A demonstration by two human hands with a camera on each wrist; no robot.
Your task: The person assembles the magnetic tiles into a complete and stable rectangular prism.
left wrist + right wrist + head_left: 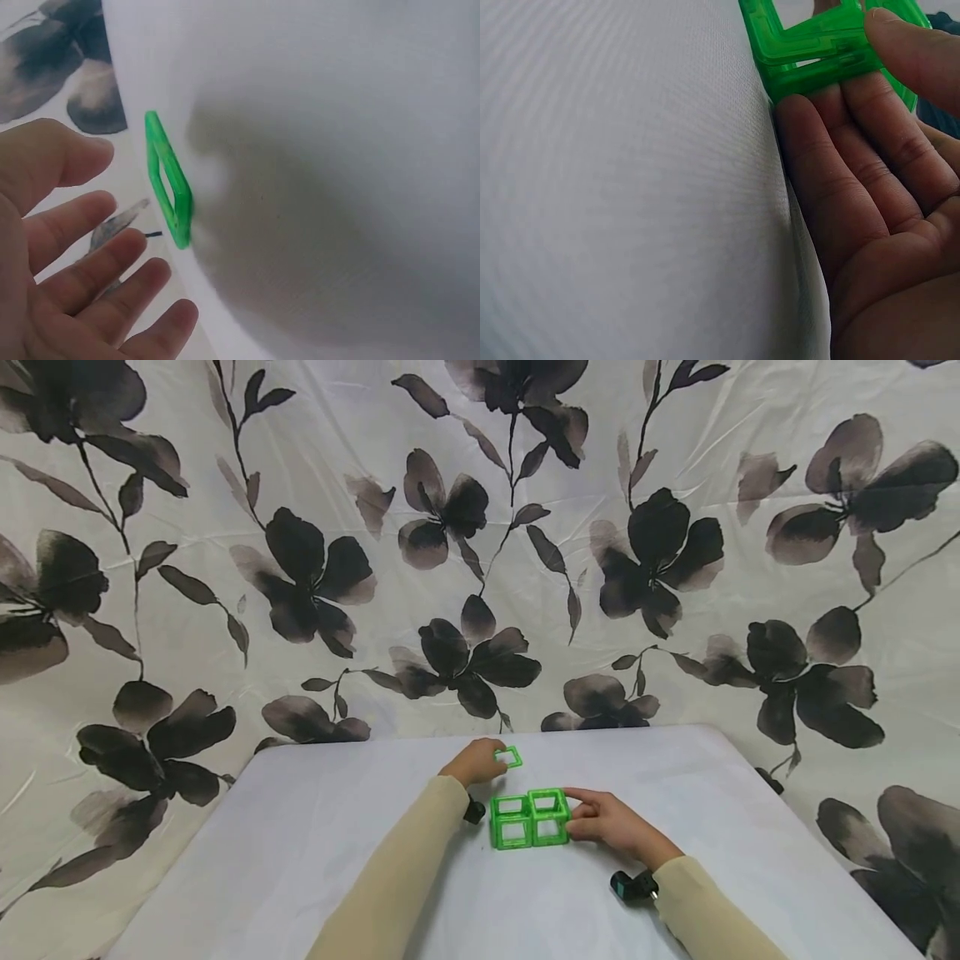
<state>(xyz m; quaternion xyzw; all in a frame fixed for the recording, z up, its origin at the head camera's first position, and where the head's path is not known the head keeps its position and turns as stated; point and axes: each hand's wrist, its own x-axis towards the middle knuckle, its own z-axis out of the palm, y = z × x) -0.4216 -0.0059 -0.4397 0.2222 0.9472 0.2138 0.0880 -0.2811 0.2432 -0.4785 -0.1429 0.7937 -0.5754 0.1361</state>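
A block of two joined green cubes (531, 820), made of open square magnetic tiles, stands on the white table. My right hand (615, 825) holds its right side, with the index finger along the upper edge and the thumb lower down. In the right wrist view the thumb (911, 56) overlaps the green frame, and the other fingers lie against its side. Farther back, a single green square tile (171, 184) lies flat near the far table edge. My left hand (90, 255) is beside it, fingers spread and apart from the tile in the left wrist view.
A white cloth covers the table (315, 827). Behind its far edge hangs a curtain (555, 610) with dark flowers. The left forearm (401, 868) reaches across the table just left of the cubes.
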